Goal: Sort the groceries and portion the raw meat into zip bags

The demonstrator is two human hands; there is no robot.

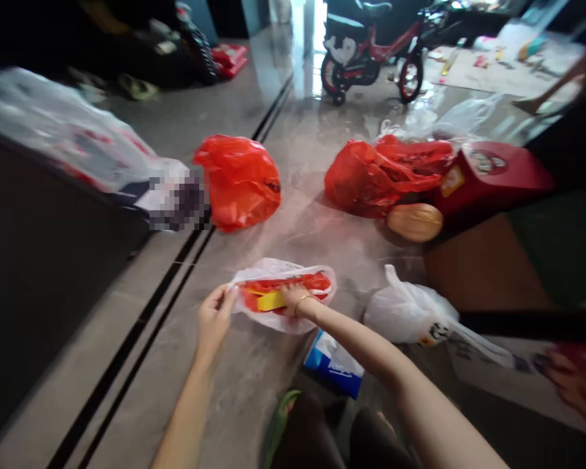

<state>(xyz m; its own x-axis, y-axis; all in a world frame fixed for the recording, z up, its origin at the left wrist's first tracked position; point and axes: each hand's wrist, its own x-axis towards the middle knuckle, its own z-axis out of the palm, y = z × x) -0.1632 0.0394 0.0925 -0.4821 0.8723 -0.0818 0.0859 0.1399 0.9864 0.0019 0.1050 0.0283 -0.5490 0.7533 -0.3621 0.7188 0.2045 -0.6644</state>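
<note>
On the floor in front of me is a white plastic bag (268,264) with its mouth spread wide. My left hand (217,306) pinches the left edge of its rim. Inside lie crumpled red plastic (317,281) and a yellow box-like packet (269,301). My right hand (295,298), with a thin bracelet at the wrist, reaches into the bag, its fingers closed about the right end of the yellow packet. Blur and the bag's contents partly hide those fingertips. Below the bag is a blue and white package (334,365), partly behind my right forearm.
A knotted white bag (410,312) sits at right, near a cardboard box (473,267). Beyond are red bags (239,182) (366,176), a tan oval object (415,221), a dark red box (498,176) and a child's bicycle (371,52). Another person's leg (561,88) shows far right.
</note>
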